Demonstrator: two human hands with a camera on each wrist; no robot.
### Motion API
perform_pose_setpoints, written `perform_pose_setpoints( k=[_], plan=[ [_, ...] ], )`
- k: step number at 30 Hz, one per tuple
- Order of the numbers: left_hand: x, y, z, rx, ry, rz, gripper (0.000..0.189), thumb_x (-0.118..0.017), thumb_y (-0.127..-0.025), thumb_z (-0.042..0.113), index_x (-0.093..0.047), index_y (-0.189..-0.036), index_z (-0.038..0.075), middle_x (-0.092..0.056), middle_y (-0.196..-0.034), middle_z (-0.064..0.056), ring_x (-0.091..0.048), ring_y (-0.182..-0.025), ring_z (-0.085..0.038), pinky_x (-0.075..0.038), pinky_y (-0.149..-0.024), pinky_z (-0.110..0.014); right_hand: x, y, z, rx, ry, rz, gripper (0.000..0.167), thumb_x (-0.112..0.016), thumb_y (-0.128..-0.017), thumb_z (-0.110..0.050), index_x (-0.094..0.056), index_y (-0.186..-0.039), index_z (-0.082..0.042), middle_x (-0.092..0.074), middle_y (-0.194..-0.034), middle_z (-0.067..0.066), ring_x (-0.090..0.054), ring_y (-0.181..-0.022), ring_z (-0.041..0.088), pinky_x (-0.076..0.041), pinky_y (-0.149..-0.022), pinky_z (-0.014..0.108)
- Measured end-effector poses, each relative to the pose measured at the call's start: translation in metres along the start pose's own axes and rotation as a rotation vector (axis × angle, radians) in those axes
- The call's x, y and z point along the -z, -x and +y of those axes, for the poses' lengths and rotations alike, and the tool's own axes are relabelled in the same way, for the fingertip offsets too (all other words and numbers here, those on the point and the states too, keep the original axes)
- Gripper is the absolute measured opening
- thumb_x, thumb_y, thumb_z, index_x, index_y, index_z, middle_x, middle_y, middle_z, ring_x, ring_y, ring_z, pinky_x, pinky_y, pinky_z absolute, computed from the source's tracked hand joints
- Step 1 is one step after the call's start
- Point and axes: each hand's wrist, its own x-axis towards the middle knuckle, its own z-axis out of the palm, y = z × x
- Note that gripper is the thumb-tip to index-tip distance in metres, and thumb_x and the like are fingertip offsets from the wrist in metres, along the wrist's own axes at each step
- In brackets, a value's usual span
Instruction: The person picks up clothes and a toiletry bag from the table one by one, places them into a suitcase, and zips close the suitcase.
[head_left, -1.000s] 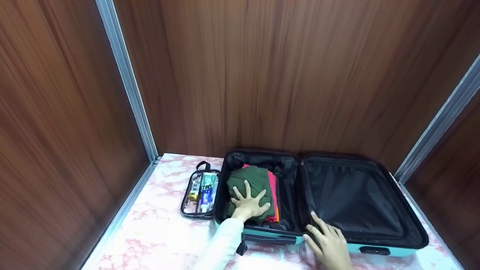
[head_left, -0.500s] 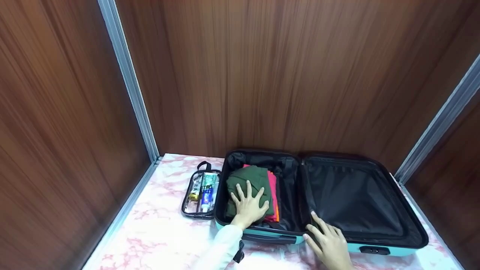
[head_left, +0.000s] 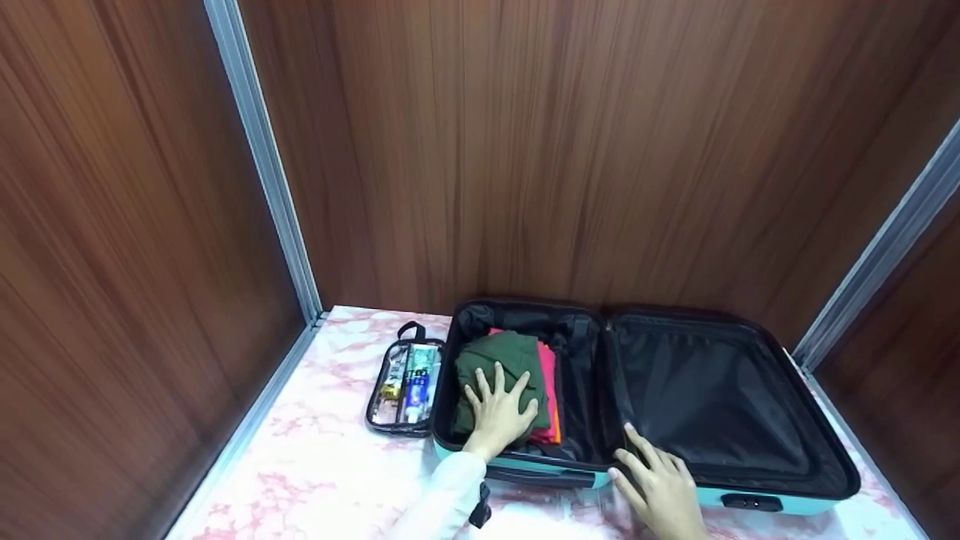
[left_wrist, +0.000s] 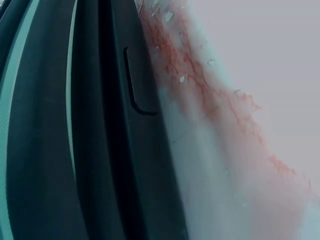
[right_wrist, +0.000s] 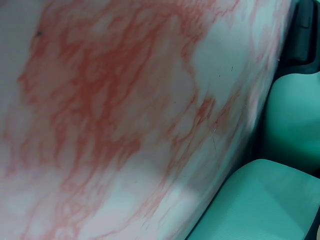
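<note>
An unfolded teal suitcase (head_left: 600, 478) with black lining lies on the marbled surface. In its left half sits a folded dark green garment (head_left: 502, 346), over red-pink and orange folded cloth (head_left: 547, 367). My left hand (head_left: 499, 416) rests on the green garment with fingers spread. At the front of the suitcase, near the hinge between the halves, my right hand (head_left: 660, 484) has its fingers extended over the edge of the right half. In the left wrist view the suitcase's black handle (left_wrist: 145, 100) shows; the right wrist view catches teal shell (right_wrist: 265, 205). Neither wrist view shows a hand.
Against the suitcase's left side lies a clear toiletry pouch (head_left: 405, 429) with black trim, holding a toothpaste tube (head_left: 417, 382) and other small items. The right suitcase half (head_left: 712, 397) shows only black lining. Brown wood-grain panels (head_left: 525, 150) stand behind and at both sides.
My left hand has shifted very slightly on the green garment, fingers still spread. The view has moved a little; my right hand stays at the suitcase edge.
</note>
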Motion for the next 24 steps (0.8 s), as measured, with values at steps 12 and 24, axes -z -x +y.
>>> perform_pose_setpoints(
  k=[12, 24],
  plan=[
    [0.009, -0.008, -0.013, 0.003, 0.036, 0.171, 0.034, -0.061, -0.095, 0.030, -0.069, -0.124, 0.013, -0.052, -0.138, -0.026, -0.043, -0.129, -0.050, -0.034, -0.101, -0.065, 0.000, 0.000, 0.000, -0.011, -0.007, -0.001, 0.027, -0.072, -0.088, -0.037, -0.073, -0.109, -0.019, -0.054, -0.143, 0.006, -0.064, -0.102, 0.033, -0.048, -0.082, 0.056],
    [0.021, -0.008, -0.028, -0.121, -0.028, 0.357, 0.022, -0.067, -0.087, 0.013, -0.072, -0.108, 0.009, -0.066, -0.110, -0.015, -0.058, -0.110, -0.040, -0.045, -0.092, -0.054, 0.000, 0.000, 0.001, -0.025, -0.015, -0.012, 0.028, -0.072, -0.088, -0.037, -0.074, -0.110, -0.020, -0.053, -0.144, 0.005, -0.064, -0.103, 0.033, -0.048, -0.083, 0.056]
  ],
)
